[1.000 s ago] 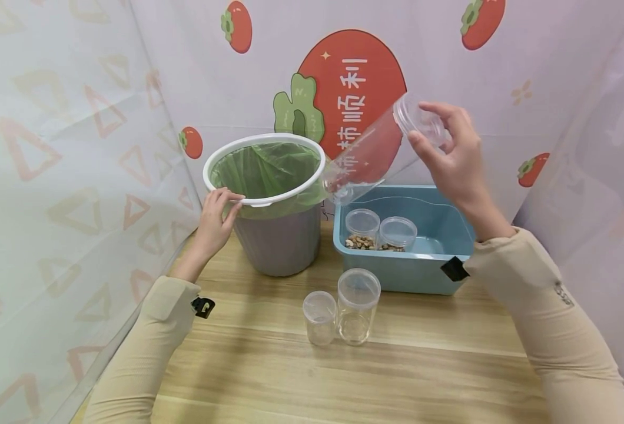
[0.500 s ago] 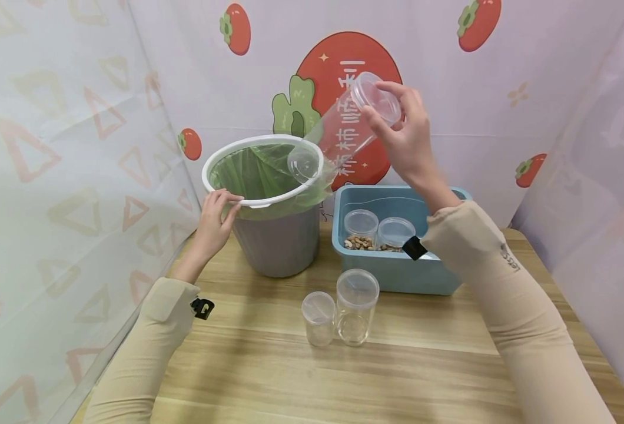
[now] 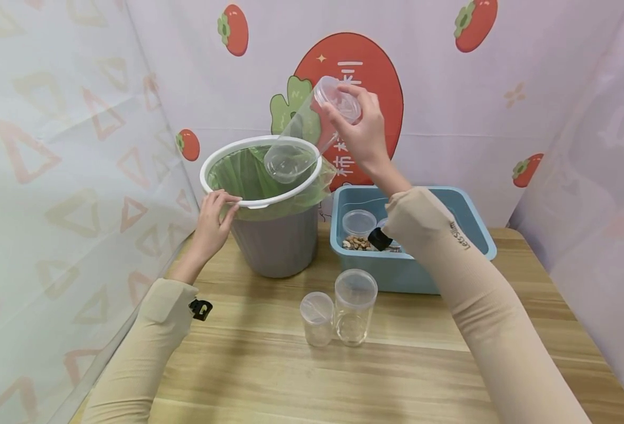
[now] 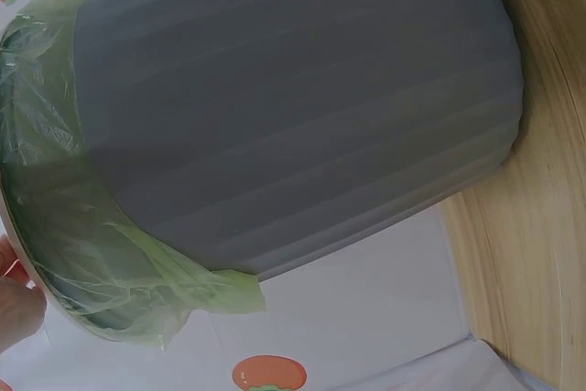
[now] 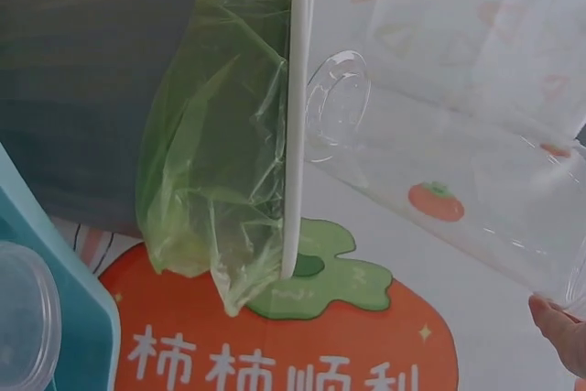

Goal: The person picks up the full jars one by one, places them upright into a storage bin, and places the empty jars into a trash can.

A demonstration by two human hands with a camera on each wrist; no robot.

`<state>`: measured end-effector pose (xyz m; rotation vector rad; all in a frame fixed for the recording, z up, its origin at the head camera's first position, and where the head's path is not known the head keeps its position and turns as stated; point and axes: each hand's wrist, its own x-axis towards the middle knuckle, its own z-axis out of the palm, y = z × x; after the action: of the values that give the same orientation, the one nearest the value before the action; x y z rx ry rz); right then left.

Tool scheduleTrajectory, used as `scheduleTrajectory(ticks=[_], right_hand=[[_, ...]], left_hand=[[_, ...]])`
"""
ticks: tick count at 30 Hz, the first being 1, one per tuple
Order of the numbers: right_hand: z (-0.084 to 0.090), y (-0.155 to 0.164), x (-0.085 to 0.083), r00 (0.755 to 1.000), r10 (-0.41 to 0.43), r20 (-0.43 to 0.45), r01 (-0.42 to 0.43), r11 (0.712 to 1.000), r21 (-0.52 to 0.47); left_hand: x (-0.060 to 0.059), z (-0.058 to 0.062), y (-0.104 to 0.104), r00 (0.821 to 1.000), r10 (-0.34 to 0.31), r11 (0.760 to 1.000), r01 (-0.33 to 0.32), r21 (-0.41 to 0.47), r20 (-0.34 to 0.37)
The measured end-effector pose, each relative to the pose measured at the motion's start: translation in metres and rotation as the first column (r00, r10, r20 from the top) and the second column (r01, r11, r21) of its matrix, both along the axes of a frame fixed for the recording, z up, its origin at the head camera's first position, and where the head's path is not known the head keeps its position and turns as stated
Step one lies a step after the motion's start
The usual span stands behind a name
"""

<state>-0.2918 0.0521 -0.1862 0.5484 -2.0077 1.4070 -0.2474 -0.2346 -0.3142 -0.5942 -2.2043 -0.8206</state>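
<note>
My right hand (image 3: 365, 129) grips a tall clear plastic jar (image 5: 449, 162) by its lidded end (image 3: 334, 100). The jar is tilted, its base lower and overlapping the mouth of a grey trash can (image 3: 277, 247) in the head view. Nothing shows inside the jar. A green bag (image 3: 248, 171) lines the can and folds out under its white rim (image 3: 259, 203). With fingers on top and thumb below, my left hand (image 3: 213, 224) pinches the rim at the front left. Only part of that hand (image 4: 18, 304) appears at the edge of the left wrist view.
A blue tub (image 3: 386, 274) stands right of the can. Inside it, a lidded jar (image 3: 359, 224) holds nuts; another is mostly hidden behind my right sleeve. Two clear lidded jars, one small (image 3: 317, 321) and one taller (image 3: 354, 312), stand on the wooden table (image 3: 269, 377).
My right hand has carried the tall jar leftward from above the blue tub to over the trash can's mouth. My left hand has stayed on the rim.
</note>
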Motion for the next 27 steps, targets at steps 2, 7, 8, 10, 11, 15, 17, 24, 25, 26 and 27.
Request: scheduleTrajectory(ticks=[2,7,8,10,11,15,17,24,25,26,27], right_hand=[[-0.003,-0.005,-0.004,1.000,0.009,0.002,-0.009,1.000,0.008],[-0.010,-0.017,-0.011,1.000,0.010,0.009,-0.011,0.999,0.050],[-0.012,-0.019,-0.011,1.000,0.011,0.015,-0.012,0.998,0.058],[-0.016,-0.023,-0.013,1.000,0.011,0.016,-0.012,0.997,0.079],[-0.017,-0.026,-0.013,1.000,0.013,0.024,-0.015,0.996,0.089],[-0.024,-0.033,-0.015,0.998,0.035,0.045,-0.040,0.993,0.115],[-0.028,-0.036,-0.016,0.996,0.046,0.072,-0.055,0.991,0.123],[-0.040,-0.045,-0.018,0.986,0.058,0.156,-0.085,0.982,0.168],[-0.041,-0.046,-0.018,0.983,0.061,0.172,-0.092,0.979,0.180],[-0.042,-0.047,-0.019,0.980,0.065,0.190,-0.102,0.976,0.192],[-0.043,-0.049,-0.018,0.976,0.069,0.207,-0.113,0.972,0.207]], left_hand=[[0.000,0.000,0.000,1.000,0.001,1.000,-0.001,0.000,0.001],[0.000,0.000,0.000,1.000,-0.004,1.000,0.004,0.001,0.001],[0.001,0.000,0.000,1.000,-0.006,1.000,0.006,0.002,0.002],[0.001,0.000,0.000,1.000,-0.006,1.000,0.006,0.001,0.004],[0.001,0.000,0.000,1.000,-0.005,1.000,0.005,0.002,0.006],[0.000,-0.002,-0.001,1.000,0.002,1.000,-0.002,0.006,0.011],[0.000,-0.001,-0.001,1.000,0.001,1.000,-0.001,0.010,0.011],[0.000,0.000,0.000,1.000,-0.007,1.000,0.007,0.007,0.010],[0.000,0.000,0.001,1.000,-0.006,1.000,0.006,0.008,0.011],[0.001,0.000,0.001,1.000,-0.006,1.000,0.006,0.008,0.012],[0.001,0.000,0.001,1.000,-0.005,1.000,0.005,0.009,0.012]])
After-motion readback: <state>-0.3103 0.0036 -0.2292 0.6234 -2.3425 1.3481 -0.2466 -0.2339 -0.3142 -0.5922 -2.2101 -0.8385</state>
